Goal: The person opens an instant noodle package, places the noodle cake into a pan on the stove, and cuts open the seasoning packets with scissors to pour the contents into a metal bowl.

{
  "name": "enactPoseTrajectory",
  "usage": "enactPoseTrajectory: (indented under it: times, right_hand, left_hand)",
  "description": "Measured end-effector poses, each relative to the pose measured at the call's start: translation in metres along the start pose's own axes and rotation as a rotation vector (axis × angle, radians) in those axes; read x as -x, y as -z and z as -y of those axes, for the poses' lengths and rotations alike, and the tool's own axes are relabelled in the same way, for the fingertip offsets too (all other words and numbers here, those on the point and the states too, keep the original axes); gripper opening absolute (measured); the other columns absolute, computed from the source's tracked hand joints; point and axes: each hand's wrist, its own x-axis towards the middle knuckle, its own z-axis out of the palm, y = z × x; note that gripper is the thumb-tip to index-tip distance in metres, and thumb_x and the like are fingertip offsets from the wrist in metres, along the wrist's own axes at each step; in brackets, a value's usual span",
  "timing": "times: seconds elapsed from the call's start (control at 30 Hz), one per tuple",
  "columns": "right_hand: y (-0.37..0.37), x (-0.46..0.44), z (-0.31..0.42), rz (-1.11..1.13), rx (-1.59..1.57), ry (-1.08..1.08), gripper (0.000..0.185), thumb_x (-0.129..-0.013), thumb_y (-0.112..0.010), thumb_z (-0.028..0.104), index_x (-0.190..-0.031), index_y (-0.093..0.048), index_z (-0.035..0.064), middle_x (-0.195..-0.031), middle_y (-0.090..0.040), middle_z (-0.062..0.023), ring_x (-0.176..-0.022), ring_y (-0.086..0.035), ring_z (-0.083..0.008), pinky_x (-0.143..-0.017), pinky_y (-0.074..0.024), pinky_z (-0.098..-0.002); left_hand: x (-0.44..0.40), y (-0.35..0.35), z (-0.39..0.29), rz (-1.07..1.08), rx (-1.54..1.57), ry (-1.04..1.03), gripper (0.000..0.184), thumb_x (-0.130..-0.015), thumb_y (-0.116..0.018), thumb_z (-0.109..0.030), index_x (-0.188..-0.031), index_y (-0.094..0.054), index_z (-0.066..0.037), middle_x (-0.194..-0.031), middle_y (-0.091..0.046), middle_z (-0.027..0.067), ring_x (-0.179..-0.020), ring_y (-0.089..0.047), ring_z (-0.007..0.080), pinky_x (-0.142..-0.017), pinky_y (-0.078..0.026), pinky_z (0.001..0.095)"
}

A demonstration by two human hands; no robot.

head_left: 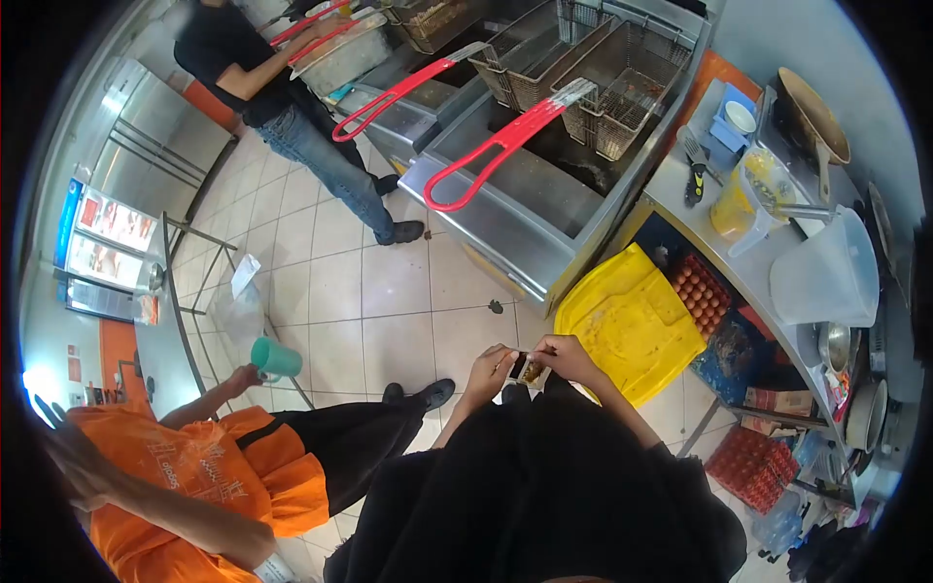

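The small item (525,369) is between the two hands, in front of the wearer's dark clothing, above the tiled floor. It has a pale edge, a dark part and a brownish-yellow part; what it is, or holds, is too small to tell. The left hand (493,373) pinches its left side with closed fingers, and the right hand (568,358) grips its right side.

Just beyond the right hand lies a yellow plastic piece (632,325), stained on top. Next to it, under the counter (719,214), a tray (702,296) holds brown eggs. Lower down is a stack of red trays (753,468).

On the counter, a clear jug (753,202) is smeared with yellow inside, and a translucent bucket (826,274) stands near it; its contents cannot be told. A blue container (731,115) holds a white cup (741,118).

Ahead, the fryer (525,185) carries red-handled baskets; the right basket (622,102) has a few brown bits in it. A farther basket (428,21) holds brown pieces.

At the left, a person in orange (209,466) holds a green jug (276,360) tilted sideways. Beyond, a person in a black shirt (219,53) stands by a pale tub (340,58).
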Motion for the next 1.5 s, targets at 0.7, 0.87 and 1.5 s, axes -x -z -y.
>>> enactPoseTrajectory:
  times: [0.7, 0.87, 1.5]
  right_hand:
    - [-0.053, 0.168, -0.019, -0.478, 0.22, -0.185, 0.017, -0.074, -0.052, 0.018, -0.075, -0.059, 0.003, -0.069, -0.057, -0.0132, -0.063, -0.055, -0.0243, -0.059, -0.0425, -0.0307]
    - [-0.041, 0.216, -0.02, -0.634, 0.174, -0.164, 0.018, -0.074, -0.053, 0.02, -0.075, -0.059, 0.0032, -0.068, -0.057, -0.0131, -0.064, -0.055, -0.0246, -0.06, -0.0423, -0.0308]
    - [-0.062, 0.646, -0.08, -1.752, -0.139, -0.585, 0.021, -0.074, -0.054, 0.02, -0.072, -0.057, -0.0007, -0.06, -0.055, -0.0093, -0.055, -0.05, -0.0128, -0.053, -0.0388, -0.0255]
  left_hand:
    - [0.055, -0.065, 0.005, 0.448, 0.081, -0.065, 0.024, -0.08, -0.043, -0.02, -0.083, -0.055, 0.0, -0.069, -0.052, 0.0128, -0.065, -0.052, 0.0238, -0.059, -0.04, 0.0289]
    - [0.05, -0.103, -0.03, 0.602, 0.054, -0.134, 0.024, -0.08, -0.045, -0.021, -0.084, -0.056, -0.001, -0.074, -0.055, 0.0115, -0.07, -0.053, 0.0216, -0.063, -0.04, 0.0268]
    - [0.274, -0.477, -0.202, 1.495, 0.075, -0.612, 0.014, -0.074, -0.052, -0.015, -0.079, -0.055, -0.002, -0.071, -0.054, 0.0094, -0.065, -0.052, 0.0177, -0.06, -0.041, 0.0266]
